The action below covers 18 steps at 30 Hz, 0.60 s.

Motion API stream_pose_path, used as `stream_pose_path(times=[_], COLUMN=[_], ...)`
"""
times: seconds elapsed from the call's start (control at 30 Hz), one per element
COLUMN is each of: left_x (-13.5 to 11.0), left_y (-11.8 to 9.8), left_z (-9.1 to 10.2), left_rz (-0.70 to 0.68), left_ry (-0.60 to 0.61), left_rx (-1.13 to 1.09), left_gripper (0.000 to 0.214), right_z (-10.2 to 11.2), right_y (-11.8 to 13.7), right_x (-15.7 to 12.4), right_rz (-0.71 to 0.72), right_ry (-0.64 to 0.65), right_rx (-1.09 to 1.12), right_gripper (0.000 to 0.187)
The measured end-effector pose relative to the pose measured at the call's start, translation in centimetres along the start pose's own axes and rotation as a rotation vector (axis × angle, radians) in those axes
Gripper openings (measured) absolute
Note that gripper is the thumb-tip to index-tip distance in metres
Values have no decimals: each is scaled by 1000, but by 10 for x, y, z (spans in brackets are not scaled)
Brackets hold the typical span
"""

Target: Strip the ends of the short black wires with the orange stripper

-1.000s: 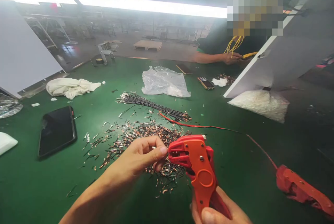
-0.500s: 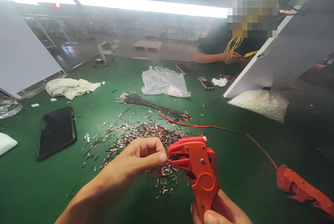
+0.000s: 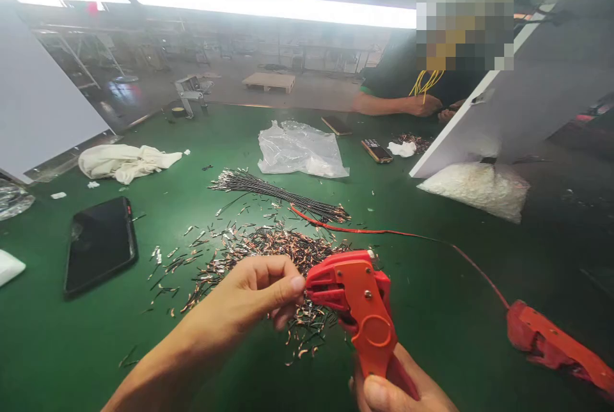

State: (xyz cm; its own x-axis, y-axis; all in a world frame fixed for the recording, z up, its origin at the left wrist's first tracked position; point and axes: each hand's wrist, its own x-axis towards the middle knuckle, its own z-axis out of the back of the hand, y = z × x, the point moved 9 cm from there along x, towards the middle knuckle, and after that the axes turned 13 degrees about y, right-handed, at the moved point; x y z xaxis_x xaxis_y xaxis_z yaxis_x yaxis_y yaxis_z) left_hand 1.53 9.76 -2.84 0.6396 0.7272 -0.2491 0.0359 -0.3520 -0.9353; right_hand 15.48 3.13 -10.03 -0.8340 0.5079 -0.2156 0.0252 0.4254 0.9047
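A: Where's that red-and-orange plastic wire stripper (image 3: 367,309)?
B: Five o'clock, right hand (image 3: 396,394) wrapped round its handles. Left hand (image 3: 261,287), seven o'clock, is pinched at its nose, can't tell on what.

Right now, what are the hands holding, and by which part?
The right hand grips the red tool by its handles. The left hand is pinched near the tool's nose; any hold is hidden.
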Motion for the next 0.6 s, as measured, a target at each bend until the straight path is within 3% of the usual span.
stream_pose_path(times=[0.17,0.37,0.6], left_x=[-1,-2,-3], left_y=[-5,-4,-6], left_z=[-3,-4,2], left_rz=[-32,13,-26], left_ry=[14,9,-36], left_rx=[1,-11,-24], left_gripper=[42,40,38], right_z=[-8,-11,-11], right_y=[14,24,20], right_x=[2,4,3], right_rz=[83,141,115], right_ry=[92,106,113], right_rx=[26,11,21], right_gripper=[55,52,51])
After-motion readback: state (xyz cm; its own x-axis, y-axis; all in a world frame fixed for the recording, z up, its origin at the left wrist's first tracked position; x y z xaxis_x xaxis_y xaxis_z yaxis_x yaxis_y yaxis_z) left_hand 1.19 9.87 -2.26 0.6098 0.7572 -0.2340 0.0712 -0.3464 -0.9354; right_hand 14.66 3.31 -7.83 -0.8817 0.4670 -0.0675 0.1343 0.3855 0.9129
